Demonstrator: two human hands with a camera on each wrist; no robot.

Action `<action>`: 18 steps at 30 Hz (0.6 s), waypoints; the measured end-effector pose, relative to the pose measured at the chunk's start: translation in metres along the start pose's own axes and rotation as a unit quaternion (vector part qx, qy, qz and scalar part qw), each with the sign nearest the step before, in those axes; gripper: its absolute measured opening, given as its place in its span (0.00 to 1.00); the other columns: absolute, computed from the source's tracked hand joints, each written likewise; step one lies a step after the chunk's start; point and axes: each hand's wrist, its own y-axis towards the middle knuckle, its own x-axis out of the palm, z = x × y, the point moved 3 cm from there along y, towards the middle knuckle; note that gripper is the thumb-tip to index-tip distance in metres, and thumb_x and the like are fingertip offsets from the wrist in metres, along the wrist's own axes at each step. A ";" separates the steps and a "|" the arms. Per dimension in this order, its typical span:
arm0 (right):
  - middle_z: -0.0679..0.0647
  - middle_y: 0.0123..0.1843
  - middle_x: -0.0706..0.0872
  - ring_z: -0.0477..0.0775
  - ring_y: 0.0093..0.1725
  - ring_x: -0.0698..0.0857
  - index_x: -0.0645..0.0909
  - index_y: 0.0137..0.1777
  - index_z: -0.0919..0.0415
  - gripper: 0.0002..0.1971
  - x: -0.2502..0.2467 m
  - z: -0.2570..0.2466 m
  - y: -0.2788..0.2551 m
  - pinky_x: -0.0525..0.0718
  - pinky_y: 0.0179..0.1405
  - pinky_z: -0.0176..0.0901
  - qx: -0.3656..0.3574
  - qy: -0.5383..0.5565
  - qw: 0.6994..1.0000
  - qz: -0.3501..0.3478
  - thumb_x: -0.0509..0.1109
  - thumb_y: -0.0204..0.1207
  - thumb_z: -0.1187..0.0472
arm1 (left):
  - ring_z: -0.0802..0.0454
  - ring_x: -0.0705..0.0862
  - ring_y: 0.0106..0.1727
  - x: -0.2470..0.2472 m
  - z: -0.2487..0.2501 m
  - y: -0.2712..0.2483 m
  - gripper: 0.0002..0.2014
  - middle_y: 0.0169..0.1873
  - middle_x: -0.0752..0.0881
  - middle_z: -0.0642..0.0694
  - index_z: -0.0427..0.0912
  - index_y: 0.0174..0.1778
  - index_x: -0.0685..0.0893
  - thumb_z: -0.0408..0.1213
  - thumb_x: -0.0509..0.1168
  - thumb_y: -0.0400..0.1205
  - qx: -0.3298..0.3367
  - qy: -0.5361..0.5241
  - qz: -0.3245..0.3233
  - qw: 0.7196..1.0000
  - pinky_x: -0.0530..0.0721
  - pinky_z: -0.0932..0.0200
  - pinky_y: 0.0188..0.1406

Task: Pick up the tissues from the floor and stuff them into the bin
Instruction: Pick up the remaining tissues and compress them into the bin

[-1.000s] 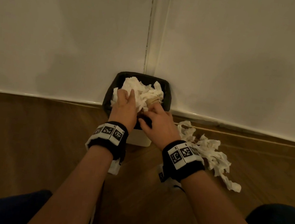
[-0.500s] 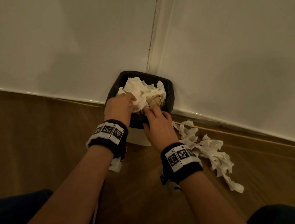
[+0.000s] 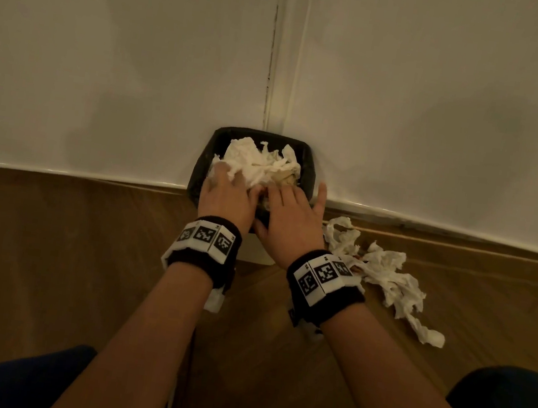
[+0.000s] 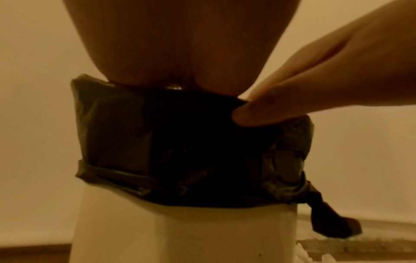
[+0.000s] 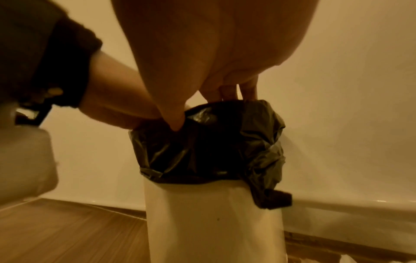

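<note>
**Bin heaped, one strand left on the floor**

A mound of crumpled white tissues (image 3: 259,164) already fills the mouth of the white plastic bin lined with a black bag (image 3: 309,175), which stands in the wall corner at the centre of the head view. It rises above the rim, so by my reading the stuffing is only partly done. A long tangled strand of white tissue (image 3: 385,279) lies on the brown wooden floor (image 3: 48,242) at centre right, just beside the bin, not yet collected.

Both hands are over the near side of the bin. The left hand (image 3: 227,194) lies palm down on the mound, fingers fairly straight, pressing rather than clasping. The right hand (image 3: 288,213) is spread flat beside it, fingers apart, its thumb (image 4: 258,113) lying against the black liner at the rim. Neither hand is closed round anything that shows.
</note>
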 end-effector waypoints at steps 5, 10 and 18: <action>0.50 0.62 0.81 0.57 0.69 0.73 0.80 0.63 0.54 0.28 -0.009 0.008 -0.003 0.21 0.69 0.67 -0.010 -0.044 0.999 -0.029 0.56 0.76 0.35 | 0.45 0.73 0.69 -0.004 -0.010 0.001 0.18 0.67 0.75 0.43 0.47 0.68 0.73 0.48 0.51 0.84 -0.043 -0.035 0.071 0.996 0.52 0.36 0.75; 0.50 0.67 0.77 0.59 0.71 0.69 0.79 0.66 0.54 0.27 -0.015 0.010 -0.010 0.19 0.67 0.68 -0.020 -0.042 0.998 -0.045 0.58 0.76 0.37 | 0.45 0.74 0.67 -0.003 -0.011 -0.014 0.19 0.66 0.75 0.45 0.49 0.66 0.72 0.52 0.53 0.82 -0.040 -0.082 0.118 0.989 0.60 0.33 0.71; 0.48 0.61 0.81 0.58 0.67 0.73 0.81 0.61 0.53 0.20 -0.027 0.017 -0.018 0.23 0.70 0.67 -0.002 -0.011 1.000 -0.013 0.59 0.77 0.42 | 0.46 0.65 0.77 -0.006 -0.010 -0.029 0.29 0.76 0.66 0.44 0.52 0.78 0.57 0.54 0.55 0.81 -0.057 -0.121 0.153 0.979 0.47 0.32 0.75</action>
